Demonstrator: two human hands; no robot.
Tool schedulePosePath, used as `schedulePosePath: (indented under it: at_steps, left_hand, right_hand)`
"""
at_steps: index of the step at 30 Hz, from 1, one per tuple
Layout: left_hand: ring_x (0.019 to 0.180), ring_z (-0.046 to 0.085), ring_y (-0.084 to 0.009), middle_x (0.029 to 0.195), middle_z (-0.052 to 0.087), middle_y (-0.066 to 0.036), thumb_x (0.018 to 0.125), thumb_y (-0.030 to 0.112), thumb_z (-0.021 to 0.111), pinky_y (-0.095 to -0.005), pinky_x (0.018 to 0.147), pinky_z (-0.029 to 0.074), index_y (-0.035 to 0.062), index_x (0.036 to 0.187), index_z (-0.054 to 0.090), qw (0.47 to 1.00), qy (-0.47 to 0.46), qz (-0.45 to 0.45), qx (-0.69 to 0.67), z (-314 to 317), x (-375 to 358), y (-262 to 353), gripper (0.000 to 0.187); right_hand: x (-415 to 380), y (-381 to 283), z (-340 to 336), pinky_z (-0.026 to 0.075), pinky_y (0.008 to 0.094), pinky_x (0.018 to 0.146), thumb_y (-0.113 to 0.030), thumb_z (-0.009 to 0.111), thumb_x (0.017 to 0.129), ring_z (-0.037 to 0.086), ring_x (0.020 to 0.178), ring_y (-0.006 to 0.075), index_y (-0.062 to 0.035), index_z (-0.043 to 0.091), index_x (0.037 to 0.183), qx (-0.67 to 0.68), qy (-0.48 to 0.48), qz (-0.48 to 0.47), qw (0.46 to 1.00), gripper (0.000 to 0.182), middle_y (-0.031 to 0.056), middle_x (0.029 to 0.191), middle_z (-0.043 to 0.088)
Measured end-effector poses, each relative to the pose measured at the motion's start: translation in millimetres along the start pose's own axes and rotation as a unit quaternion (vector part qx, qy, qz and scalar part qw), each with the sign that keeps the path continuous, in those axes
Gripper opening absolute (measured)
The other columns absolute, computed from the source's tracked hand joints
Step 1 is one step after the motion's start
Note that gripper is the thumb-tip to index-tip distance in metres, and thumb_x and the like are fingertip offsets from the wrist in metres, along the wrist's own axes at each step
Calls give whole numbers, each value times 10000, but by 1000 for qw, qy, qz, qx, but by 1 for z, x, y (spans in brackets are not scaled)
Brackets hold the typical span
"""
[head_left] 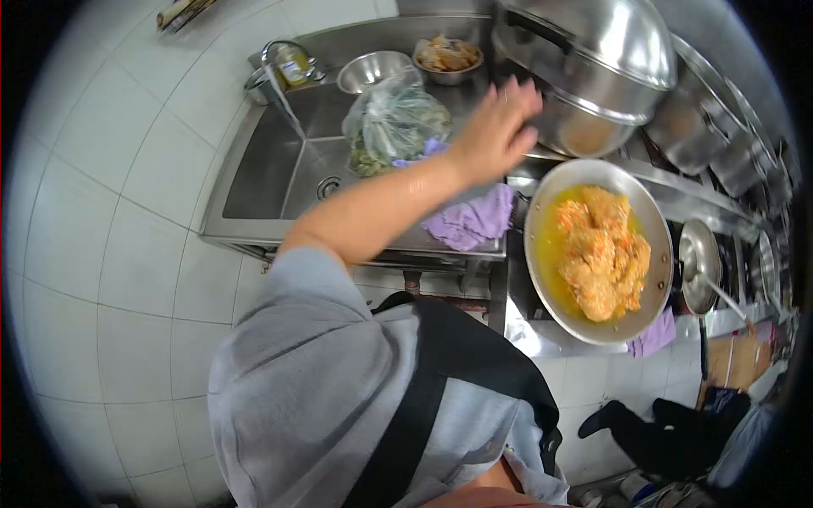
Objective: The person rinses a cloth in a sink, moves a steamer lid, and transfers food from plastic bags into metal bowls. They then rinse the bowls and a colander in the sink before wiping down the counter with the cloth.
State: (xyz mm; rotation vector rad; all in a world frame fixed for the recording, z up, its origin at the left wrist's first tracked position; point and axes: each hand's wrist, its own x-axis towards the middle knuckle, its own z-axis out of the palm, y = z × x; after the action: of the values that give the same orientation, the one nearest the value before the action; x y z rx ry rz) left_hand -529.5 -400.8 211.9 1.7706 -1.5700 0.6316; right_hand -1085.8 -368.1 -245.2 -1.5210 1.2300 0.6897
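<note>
My left hand [501, 131] reaches forward with its fingers stretched out and nothing held. Its fingertips are beside the large lidded steel pot [593, 85] and overlap its side in this view. To the right of my forearm sits a wide pan [535, 254] with orange-golden, lumpy pieces of food [603, 258] in yellow liquid. Beneath the wrist lies a purple cloth [474, 218] on the counter edge. Behind my forearm, a clear plastic bag of greens [394, 118] rests at the sink. My right hand is out of view.
Water runs from a faucet [284, 97] into the steel sink [262, 182]. Behind it stand a metal bowl [360, 74] and a bowl of brownish food [446, 59]. A ladle [707, 284] lies in a round pan at right. Another person [677, 440] is at lower right.
</note>
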Motion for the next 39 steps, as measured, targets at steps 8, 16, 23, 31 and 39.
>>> schedulePosePath:
  at_steps: [8,16,23,31,39]
  left_hand:
    - [1285,253,-335,1355,312,-209,828,222,535,-454,1061,185,40,1263,418,957,-239,-155,48,23,-196,-75,485]
    - [775,613,-241,878,633,-94,818,203,577,-332,688,483,75,907,613,956,-60,-197,-208,-116,-150,-170,160]
    - [712,546,-171,883,545,-100,854,63,455,-296,603,513,13,1008,522,688,287,-590,-311,-185,-212,-483,175]
    - [881,551,-305,1030,520,-164,851,79,464,-393,706,525,-6,1059,485,257,512,-698,-428,-169,-215,-578,226]
    - [918,483,-291,1098,474,-144,681,73,588,-427,633,415,111,1118,465,512,411,-659,-367,-127,-201,-682,456]
  right_hand:
    - [-105,-195,-69,454,416,662,-309,460,865,574,741,336,-30,548,976,-299,-2,-106,948,312,194,922,596]
    - [-220,-579,-13,444,403,693,-164,529,839,563,811,368,-30,556,1035,-127,285,-497,810,239,197,889,590]
    - [-164,-638,52,437,413,836,-79,610,734,522,990,379,-92,538,1116,-259,242,-570,742,388,180,1166,502]
    - [-135,-618,84,417,391,852,-24,585,739,527,993,321,-58,584,983,-206,368,-531,735,246,130,1074,551]
    - [-138,-620,82,404,411,856,6,590,670,511,993,298,-74,575,971,-267,373,-526,716,312,92,1037,548]
